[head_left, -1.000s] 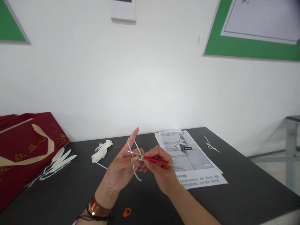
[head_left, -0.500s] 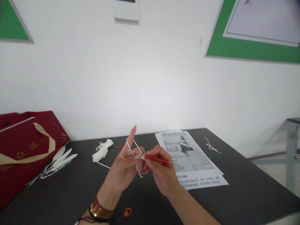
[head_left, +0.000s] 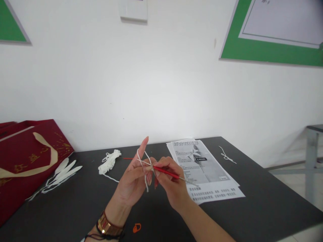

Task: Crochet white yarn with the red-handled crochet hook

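My left hand pinches a small piece of white yarn work between thumb and fingers, its index finger raised with white yarn looped over it. A loose yarn end hangs below the pinch. My right hand is closed around the red grip of a crochet hook, whose metal tip points left into the yarn at the left fingertips. The small stitches there are mostly covered by fingers. From behind the left wrist, a strand leads to a white yarn bundle on the table.
Printed sheets lie beyond my right hand. White crocheted petals rest beside a dark red bag at left. An orange stitch marker is near the front, a thin red stick behind, and a yarn scrap at right.
The crochet hook's tip has drawn back toward the right and sits closer to the left fingertips. The yarn stays looped over the raised index finger, and its hanging end has shifted slightly.
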`<move>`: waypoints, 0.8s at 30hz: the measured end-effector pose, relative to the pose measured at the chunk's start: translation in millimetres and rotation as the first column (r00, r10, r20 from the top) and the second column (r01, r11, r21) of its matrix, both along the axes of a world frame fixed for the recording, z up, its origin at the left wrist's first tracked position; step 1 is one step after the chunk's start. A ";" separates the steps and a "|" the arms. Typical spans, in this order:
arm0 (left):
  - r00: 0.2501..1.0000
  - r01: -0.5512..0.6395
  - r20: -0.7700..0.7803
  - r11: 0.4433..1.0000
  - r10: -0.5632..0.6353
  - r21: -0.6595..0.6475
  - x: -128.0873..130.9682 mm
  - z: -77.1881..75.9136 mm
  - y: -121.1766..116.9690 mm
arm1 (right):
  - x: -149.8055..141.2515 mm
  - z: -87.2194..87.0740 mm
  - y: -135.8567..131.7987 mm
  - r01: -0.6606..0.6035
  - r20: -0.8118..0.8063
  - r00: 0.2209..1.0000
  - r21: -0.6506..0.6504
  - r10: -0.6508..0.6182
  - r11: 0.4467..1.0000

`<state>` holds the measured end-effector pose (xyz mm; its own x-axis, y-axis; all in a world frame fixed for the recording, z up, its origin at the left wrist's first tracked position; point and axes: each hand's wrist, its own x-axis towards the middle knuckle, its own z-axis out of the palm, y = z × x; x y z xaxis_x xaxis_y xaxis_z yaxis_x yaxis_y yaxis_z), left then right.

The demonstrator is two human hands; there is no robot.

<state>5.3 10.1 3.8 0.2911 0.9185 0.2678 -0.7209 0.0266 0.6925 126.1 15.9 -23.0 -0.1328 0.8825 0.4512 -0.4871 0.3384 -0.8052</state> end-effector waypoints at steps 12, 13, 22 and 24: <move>0.994 -0.099 -0.062 0.992 0.095 -0.080 0.3 -2.2 1.6 | 1.6 -9.7 -0.6 0.307 0.205 0.896 0.355 -0.394 0.883; 0.993 -0.107 -0.058 0.990 0.103 -0.086 -0.2 -2.3 1.9 | 2.2 -8.5 -0.5 0.300 0.222 0.897 0.332 -0.383 0.894; 0.986 -0.124 -0.122 0.988 0.113 -0.089 -5.1 -5.3 6.2 | 2.7 -3.6 11.2 0.004 -0.038 0.999 -0.159 -0.010 0.987; 0.985 -0.120 -0.139 0.989 0.107 -0.091 -6.3 -6.1 6.6 | 4.2 -3.8 14.0 -0.020 -0.046 0.999 -0.210 0.011 0.978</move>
